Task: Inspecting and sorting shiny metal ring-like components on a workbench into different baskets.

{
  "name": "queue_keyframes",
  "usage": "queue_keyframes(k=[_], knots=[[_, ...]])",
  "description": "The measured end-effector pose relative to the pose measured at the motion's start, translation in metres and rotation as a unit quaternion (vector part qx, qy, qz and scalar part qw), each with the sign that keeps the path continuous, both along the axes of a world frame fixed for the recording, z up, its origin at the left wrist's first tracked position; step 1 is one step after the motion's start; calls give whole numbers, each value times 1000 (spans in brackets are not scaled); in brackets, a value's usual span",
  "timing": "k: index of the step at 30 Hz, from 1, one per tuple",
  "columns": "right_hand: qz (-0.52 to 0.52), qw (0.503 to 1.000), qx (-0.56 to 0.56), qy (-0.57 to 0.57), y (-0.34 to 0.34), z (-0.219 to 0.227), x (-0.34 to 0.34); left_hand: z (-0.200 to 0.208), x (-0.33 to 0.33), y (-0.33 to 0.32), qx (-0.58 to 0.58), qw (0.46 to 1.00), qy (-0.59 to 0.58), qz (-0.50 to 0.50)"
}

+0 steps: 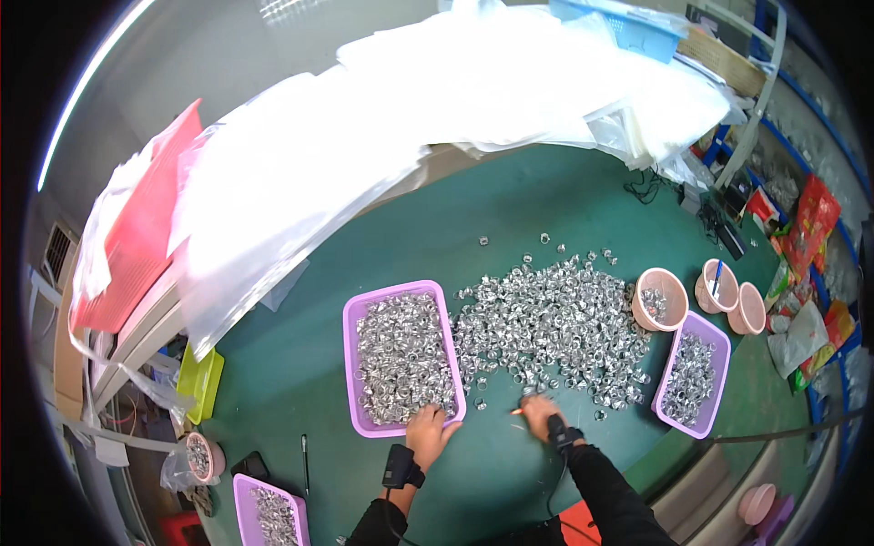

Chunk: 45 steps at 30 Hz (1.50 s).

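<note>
My left hand (428, 438) lies over the near rim of a purple plastic basket (349, 341), its thumb spread from the fingers. Its fingertips reach the small shiny metal rings (401, 350) that fill the basket. Farther right, my right hand (542, 416) is at the near edge of a wide heap of similar metal rings (555, 318). Its fingers are drawn together around something too small to make out. A small orange piece (517, 411) shows beside its fingertips. Both wrists wear black cabled bands.
Pink tubs (660, 298) and a second purple basket (724, 364) of rings stand right. Another purple basket (241, 505), a pen (306, 464) and a yellow-green bin (200, 382) are left. White plastic sheets (364, 136) overhang the green table's (382, 237) back.
</note>
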State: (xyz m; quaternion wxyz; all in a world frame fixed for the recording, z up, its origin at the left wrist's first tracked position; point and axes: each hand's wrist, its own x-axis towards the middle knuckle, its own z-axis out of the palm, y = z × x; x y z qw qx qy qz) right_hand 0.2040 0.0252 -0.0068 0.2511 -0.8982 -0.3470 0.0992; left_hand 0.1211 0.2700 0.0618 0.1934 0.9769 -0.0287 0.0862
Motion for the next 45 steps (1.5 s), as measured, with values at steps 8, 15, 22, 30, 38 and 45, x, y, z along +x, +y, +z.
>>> queue_keyframes(k=[8,15,22,30,38,45], knots=[[-266,941,207,31,9,23,-61,-21,-12,0,140,984,-89,-59],[-199,943,196,182,-7,61,-163,-12,-66,65,254,948,50,-185],[-336,903,170,208,-45,53,-222,7,-169,119,215,942,96,-240],[-313,928,179,89,43,39,-139,-56,-296,104,179,960,176,-126],[11,982,-44,-185,164,-1,27,54,-271,50,36,991,130,6],[76,939,-95,-321,105,-14,124,61,-308,35,-1,950,99,295]])
